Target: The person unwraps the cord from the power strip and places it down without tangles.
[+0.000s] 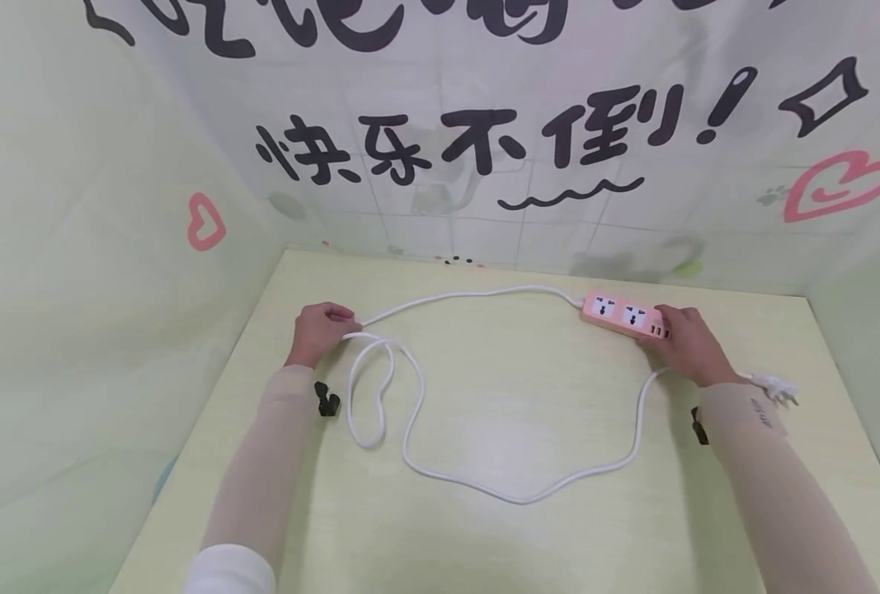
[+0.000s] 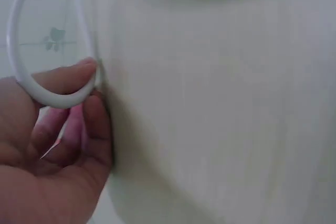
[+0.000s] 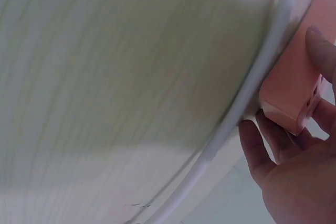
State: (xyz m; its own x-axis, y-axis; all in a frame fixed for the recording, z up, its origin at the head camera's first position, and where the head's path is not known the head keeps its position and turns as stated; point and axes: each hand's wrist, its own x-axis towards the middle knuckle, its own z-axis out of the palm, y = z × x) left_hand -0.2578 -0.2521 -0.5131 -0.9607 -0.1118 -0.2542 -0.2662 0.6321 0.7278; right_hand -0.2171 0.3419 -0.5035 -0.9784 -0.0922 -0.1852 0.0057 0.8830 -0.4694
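A pink power strip (image 1: 618,314) with two white sockets and several USB ports lies toward the back right of the table. My right hand (image 1: 688,342) grips its right end, thumb on one side and fingers round the other, as the right wrist view shows on the strip's end (image 3: 294,85). At the left, my left hand (image 1: 321,330) pinches the white cord (image 2: 52,98) between thumb and fingertips, close to the tabletop. The cord (image 1: 521,499) runs from the strip to this hand, loops beside it, then curves along the front to the right. Its white plug (image 1: 777,388) lies beyond my right wrist.
The pale wooden table (image 1: 521,396) meets a printed cloth backdrop (image 1: 440,223) at the back, with cloth also along both sides. A small black clip-like piece (image 1: 327,399) shows by the left wrist, another (image 1: 699,426) by the right.
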